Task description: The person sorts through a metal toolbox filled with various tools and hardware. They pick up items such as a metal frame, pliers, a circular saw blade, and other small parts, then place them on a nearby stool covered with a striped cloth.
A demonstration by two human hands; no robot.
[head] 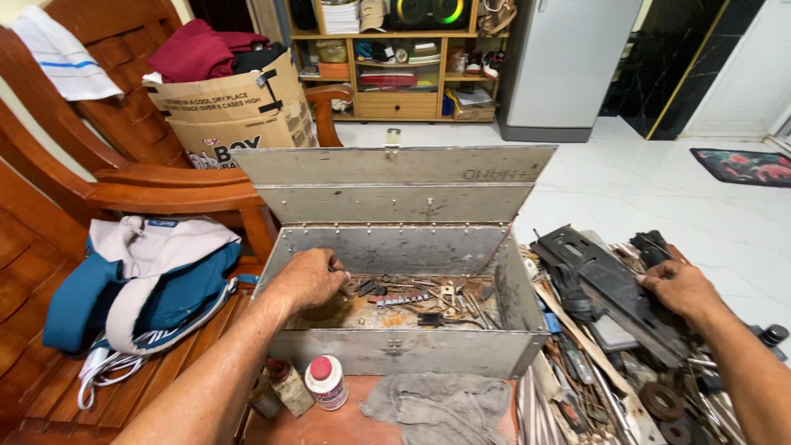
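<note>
The left hand [311,278] is down inside the open grey metal box [395,350], its fingers curled over small rusty bits [416,298] on the bottom; I cannot tell if they hold one. Those bits look sharp and could scratch. The right hand [680,288] grips a black plastic part [614,284] on the messy pile [606,387] at the right. A pull could make the pile slide. The lid [395,185] stands open at the far side and might drop.
</note>
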